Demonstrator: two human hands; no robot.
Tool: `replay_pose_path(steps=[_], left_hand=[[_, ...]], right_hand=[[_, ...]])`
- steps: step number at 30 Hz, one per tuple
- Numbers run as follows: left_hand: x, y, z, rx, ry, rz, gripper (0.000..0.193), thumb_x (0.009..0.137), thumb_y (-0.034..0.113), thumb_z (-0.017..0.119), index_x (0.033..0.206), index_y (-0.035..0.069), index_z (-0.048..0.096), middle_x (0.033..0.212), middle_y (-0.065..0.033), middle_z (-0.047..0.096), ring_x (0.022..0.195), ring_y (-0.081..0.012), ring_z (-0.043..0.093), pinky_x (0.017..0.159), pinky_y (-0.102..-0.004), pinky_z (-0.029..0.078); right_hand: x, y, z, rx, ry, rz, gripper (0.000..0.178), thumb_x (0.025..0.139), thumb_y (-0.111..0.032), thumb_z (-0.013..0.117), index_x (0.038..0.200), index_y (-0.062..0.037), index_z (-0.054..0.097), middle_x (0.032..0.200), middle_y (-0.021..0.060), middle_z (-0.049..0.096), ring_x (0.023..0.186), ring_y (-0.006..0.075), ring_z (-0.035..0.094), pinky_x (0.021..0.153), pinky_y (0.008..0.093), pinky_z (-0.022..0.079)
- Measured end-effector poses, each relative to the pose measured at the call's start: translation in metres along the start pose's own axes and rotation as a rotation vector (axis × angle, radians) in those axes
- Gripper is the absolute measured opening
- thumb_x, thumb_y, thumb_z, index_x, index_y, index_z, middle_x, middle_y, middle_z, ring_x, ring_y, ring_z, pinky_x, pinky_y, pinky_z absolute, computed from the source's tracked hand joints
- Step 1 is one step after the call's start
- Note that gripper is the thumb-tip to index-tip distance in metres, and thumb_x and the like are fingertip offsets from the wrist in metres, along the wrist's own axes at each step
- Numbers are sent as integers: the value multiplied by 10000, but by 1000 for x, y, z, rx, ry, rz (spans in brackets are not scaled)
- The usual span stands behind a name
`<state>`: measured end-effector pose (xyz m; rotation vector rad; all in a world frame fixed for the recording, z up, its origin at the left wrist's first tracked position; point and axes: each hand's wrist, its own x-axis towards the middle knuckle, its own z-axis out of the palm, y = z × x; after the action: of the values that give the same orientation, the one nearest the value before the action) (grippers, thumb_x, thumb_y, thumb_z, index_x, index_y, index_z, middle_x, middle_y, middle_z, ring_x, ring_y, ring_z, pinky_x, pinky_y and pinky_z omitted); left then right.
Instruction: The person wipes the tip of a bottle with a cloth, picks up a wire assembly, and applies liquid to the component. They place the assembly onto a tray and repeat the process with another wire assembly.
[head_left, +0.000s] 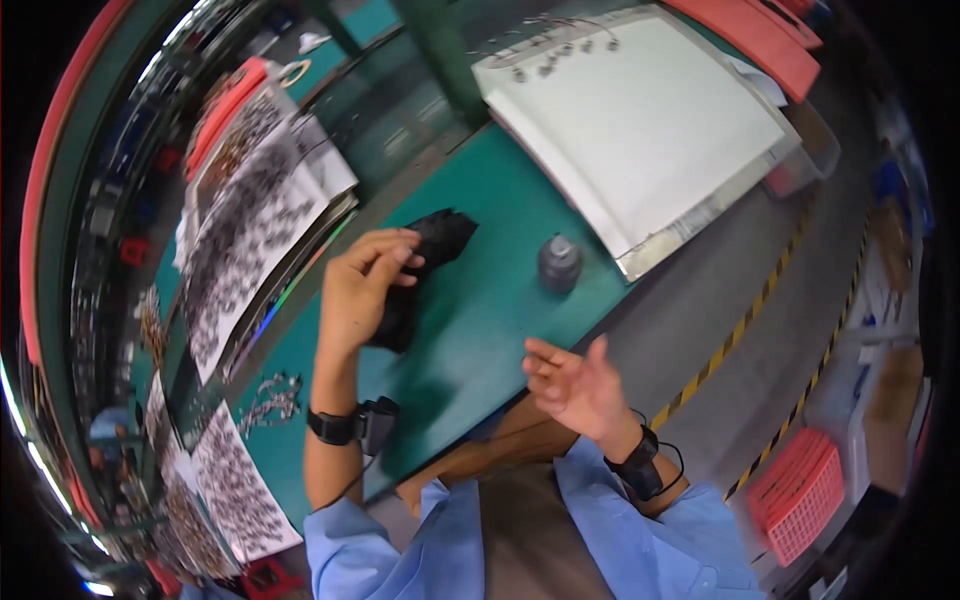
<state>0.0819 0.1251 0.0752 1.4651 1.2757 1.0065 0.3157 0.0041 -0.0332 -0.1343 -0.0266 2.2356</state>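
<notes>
Pinching black part (425, 262) loosely with left hand (362, 290); right hand (575, 385) open, empty. Part could slip onto bench (480, 310), maybe toward weight (559, 264).

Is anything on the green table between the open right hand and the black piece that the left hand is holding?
Nothing visible. The right hand hovers open over the table edge, and only bare green table lies between it and the black piece under the left hand. The grey cylinder stands off to the side.

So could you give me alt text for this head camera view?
A person's left hand grips a black object on a green table, while the right hand hovers open and empty. A small grey cylinder stands beside a white board.
</notes>
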Motion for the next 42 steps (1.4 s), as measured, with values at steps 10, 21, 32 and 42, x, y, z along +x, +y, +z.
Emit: replay_pose_path(steps=[10,21,32,42], left_hand=[[-134,-51,-8,-269,379,-25,47,788,-11,588,777,-50,612,1008,-123,564,791,-188,599,622,-266,524],[-220,-73,-40,-328,684,-66,78,792,28,606,796,-44,634,991,-131,576,768,-192,601,603,-271,516],[-237,-88,-56,-537,627,-140,147,834,84,583,896,-46,616,1010,-142,583,744,-193,607,600,-269,513],[-254,-116,-58,-638,621,-9,60,794,7,605,830,-38,620,994,-130,563,780,-193,602,625,-262,516]], right_hand=[[33,-10,33,503,40,50,889,739,-556,599,1311,21,238,1160,118,477,760,161,465,556,245,399],[60,-19,25,622,54,-69,803,798,-411,593,1354,-36,151,1134,113,486,718,166,468,521,241,400],[65,-28,18,574,84,-196,456,824,-266,558,1137,32,410,1007,117,509,654,150,437,526,240,389],[110,100,81,126,130,125,398,815,-328,574,1018,3,486,944,134,550,644,162,452,757,348,419]])
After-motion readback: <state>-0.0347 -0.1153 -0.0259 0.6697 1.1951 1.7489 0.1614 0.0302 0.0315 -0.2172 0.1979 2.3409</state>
